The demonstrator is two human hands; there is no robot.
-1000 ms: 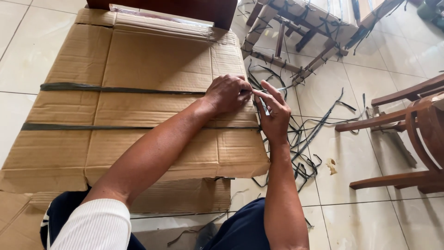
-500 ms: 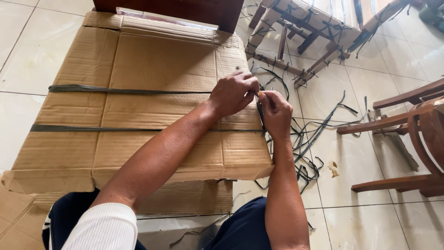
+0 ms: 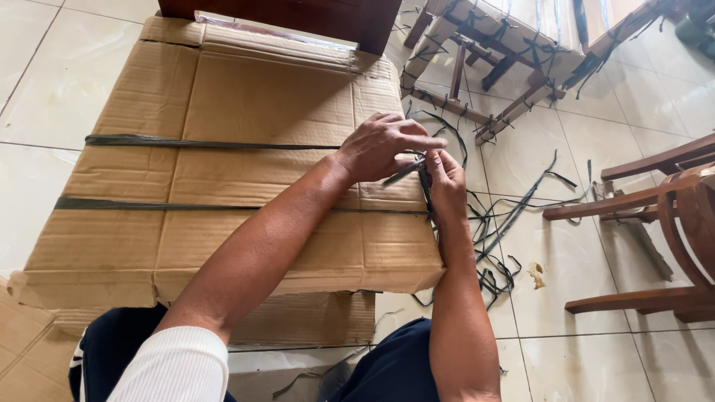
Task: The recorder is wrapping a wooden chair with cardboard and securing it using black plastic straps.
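Brown cardboard, dark straps, pale tiles

The cardboard-wrapped package (image 3: 223, 149) is plain tan brown, crossed by two dark grey-green straps (image 3: 208, 143); more dark strap offcuts (image 3: 506, 216) lie on the glossy cream floor tiles (image 3: 596, 350) off its right edge. The furniture at the package's far edge (image 3: 298, 15) is dark reddish brown, the chair frames (image 3: 655, 201) a warmer mid brown. The sleeve (image 3: 175, 368) is white and ribbed, the trousers (image 3: 387, 368) navy.

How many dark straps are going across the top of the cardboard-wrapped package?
2. The far strap runs toward the left hand; the near strap runs toward the right hand. The package's underside is hidden.
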